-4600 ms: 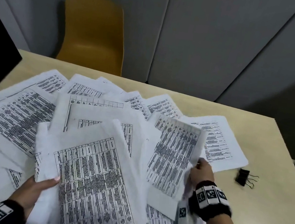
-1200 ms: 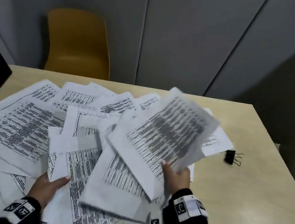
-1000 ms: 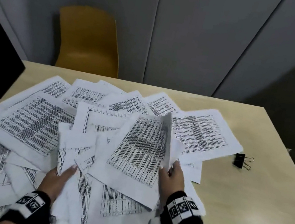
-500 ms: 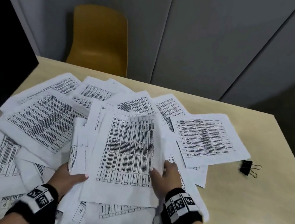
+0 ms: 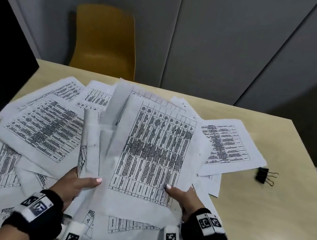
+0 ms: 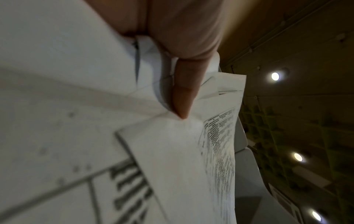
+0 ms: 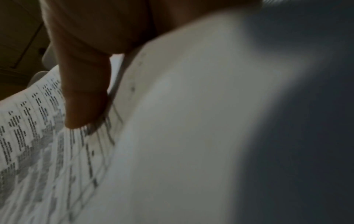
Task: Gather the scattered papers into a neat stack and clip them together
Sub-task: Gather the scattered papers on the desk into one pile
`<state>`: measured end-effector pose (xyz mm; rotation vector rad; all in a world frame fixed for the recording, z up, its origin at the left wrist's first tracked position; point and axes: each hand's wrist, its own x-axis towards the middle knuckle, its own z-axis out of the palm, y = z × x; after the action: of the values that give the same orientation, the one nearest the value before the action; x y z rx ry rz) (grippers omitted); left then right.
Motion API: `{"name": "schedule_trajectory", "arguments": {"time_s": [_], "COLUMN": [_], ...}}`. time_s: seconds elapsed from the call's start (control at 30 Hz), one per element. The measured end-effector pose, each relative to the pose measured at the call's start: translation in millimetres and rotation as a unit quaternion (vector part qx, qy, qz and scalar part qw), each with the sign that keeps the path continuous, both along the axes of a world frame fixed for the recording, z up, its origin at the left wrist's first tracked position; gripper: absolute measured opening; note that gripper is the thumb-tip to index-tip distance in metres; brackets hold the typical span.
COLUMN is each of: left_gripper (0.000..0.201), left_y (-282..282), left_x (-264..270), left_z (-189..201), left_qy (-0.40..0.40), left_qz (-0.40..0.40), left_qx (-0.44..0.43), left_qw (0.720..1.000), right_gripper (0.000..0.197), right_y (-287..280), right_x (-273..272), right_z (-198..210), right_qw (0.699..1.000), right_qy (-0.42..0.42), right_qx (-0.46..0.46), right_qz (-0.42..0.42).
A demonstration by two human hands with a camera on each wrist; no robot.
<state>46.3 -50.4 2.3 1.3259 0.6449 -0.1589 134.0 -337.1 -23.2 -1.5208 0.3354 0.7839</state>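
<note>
On a pale wooden surface [image 5: 264, 210] before grey wall panels and a yellow chair [image 5: 106, 40], both hands, left hand [image 5: 73, 183] and right hand [image 5: 184, 197], pinch a raised sheaf of papers [image 5: 153, 156] above scattered sheets, binder clip [image 5: 263, 175] lying apart at right, fingers largely hidden.

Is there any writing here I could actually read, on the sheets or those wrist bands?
Held sheets: printed tables, too blurred to read.
Loose sheets: same, unreadable.
Wrist bands: black-and-white square code markers, no words.
Binder clip: no label visible.
Nothing can be quoted.
</note>
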Motion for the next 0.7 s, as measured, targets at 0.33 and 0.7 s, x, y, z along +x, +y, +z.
{"name": "schedule_trajectory", "arguments": {"time_s": [0.33,0.7], "left_gripper": [0.031,0.066], "left_y": [1,48], "left_x": [2,-12], "left_z": [-1,-31], "left_qy": [-0.032,0.277], "left_qz": [0.073,-0.232], "left_qx": [0.144,0.499], "left_qw": [0.986,0.788], "right_gripper": [0.045,0.070], "right_y": [-6,-27], "right_x": [-3,12], "right_z": [-5,-14], "right_qw": [0.994,0.988], "right_qy": [0.006,0.110], "right_qx": [-0.084,-0.037], "right_qz": [-0.075,-0.103]}}
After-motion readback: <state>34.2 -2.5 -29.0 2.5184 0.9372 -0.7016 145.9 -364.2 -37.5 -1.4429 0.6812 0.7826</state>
